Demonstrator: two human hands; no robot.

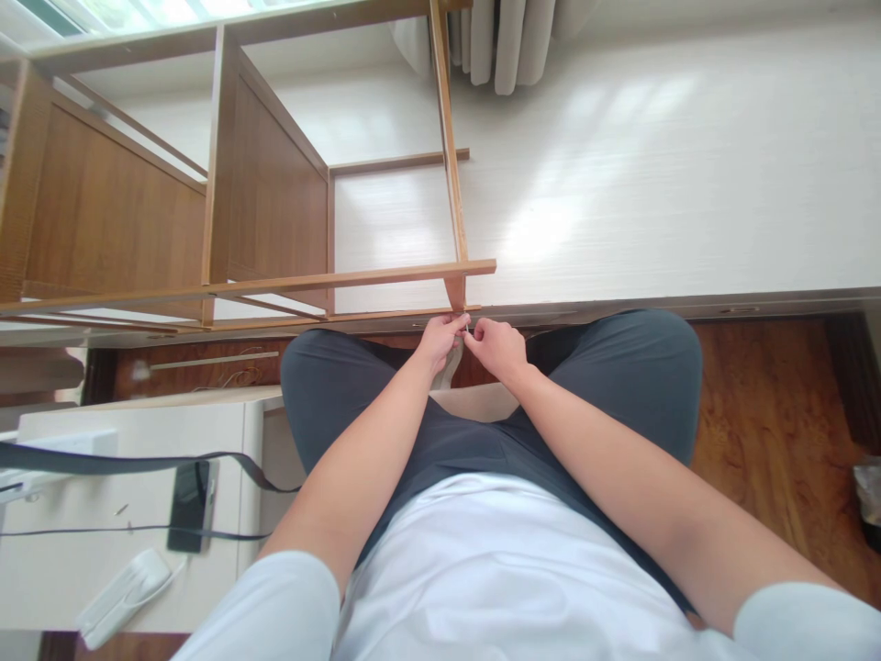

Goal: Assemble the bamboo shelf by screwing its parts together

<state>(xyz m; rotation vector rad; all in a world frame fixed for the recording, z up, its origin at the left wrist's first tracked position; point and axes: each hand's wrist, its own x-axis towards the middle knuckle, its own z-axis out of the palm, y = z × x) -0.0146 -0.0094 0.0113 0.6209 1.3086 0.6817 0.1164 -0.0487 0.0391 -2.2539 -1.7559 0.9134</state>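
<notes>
My left hand (440,338) and my right hand (496,349) meet at the front edge of a white surface (619,184), just below the foot of a thin wooden post (454,292). Both pinch something very small between the fingertips; what it is cannot be made out. The post belongs to a brown wooden shelf frame (268,184) lying on the white surface. I sit with my knees in grey trousers (619,367) spread to either side of my hands.
A low white cabinet (124,514) at the left carries a black phone (189,519), a dark strap (138,459) and a white device (124,597). Wooden floor (771,441) lies at the right. White curtains (502,41) hang at the far edge.
</notes>
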